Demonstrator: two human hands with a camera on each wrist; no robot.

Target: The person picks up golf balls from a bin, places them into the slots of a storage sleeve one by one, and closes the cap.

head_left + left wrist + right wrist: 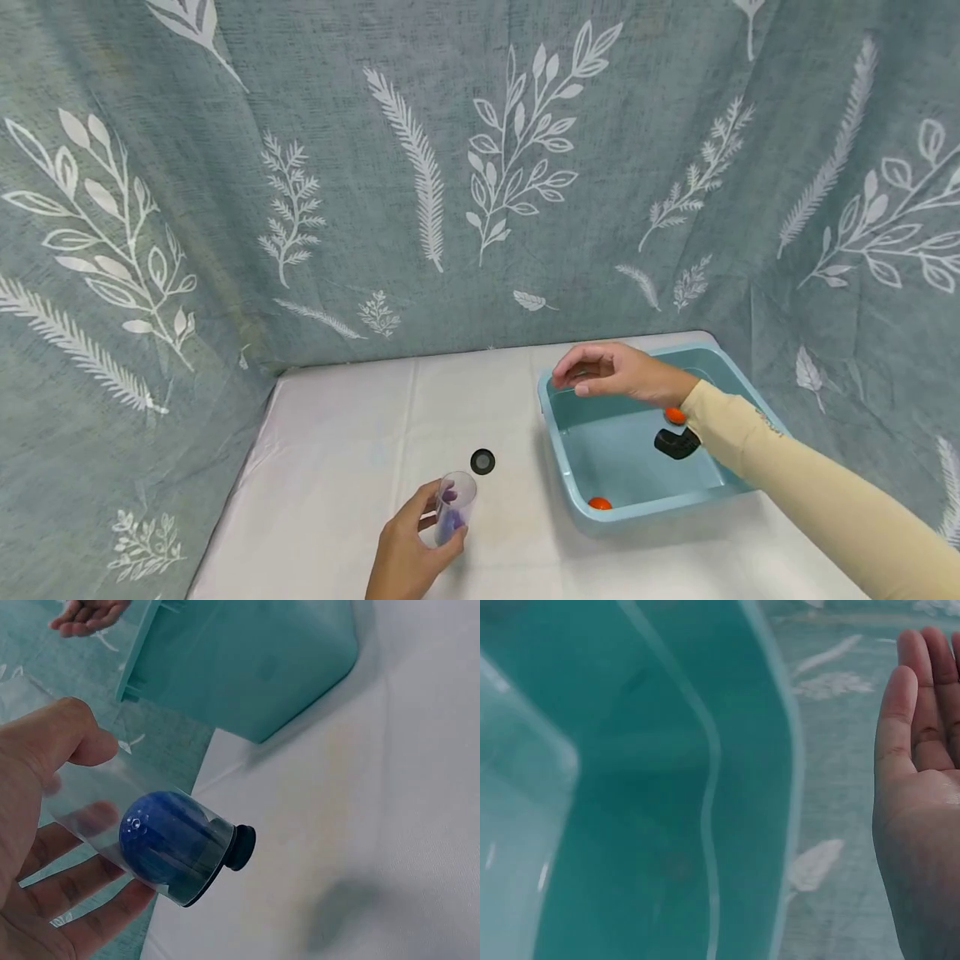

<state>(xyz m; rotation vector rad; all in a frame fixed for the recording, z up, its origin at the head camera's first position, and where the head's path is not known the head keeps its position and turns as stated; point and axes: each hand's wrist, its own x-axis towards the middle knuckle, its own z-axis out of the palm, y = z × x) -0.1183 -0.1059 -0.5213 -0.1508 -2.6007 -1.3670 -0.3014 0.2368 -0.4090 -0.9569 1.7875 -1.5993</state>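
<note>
My left hand (420, 537) grips a clear cylinder (463, 487) between thumb and fingers, over the white table. Inside the cylinder, near its bottom, sits a dark blue rounded thing (169, 840) that looks purple from above. A small round black piece (483, 462) with a grey centre lies just beyond the cylinder; in the left wrist view it shows beside the cylinder's bottom end. My right hand (618, 372) hovers above the far left part of a light blue plastic basin (558, 450), its fingers loosely bent and holding nothing. Its palm shows bare in the right wrist view.
In the basin lie an orange rounded thing (600, 503) at the near left corner, another orange piece (675, 415), and a black curved piece (677, 444) partly behind my right sleeve (750, 442). Grey-green leaf-patterned cloth (450, 208) hangs behind and beside the white table (337, 467).
</note>
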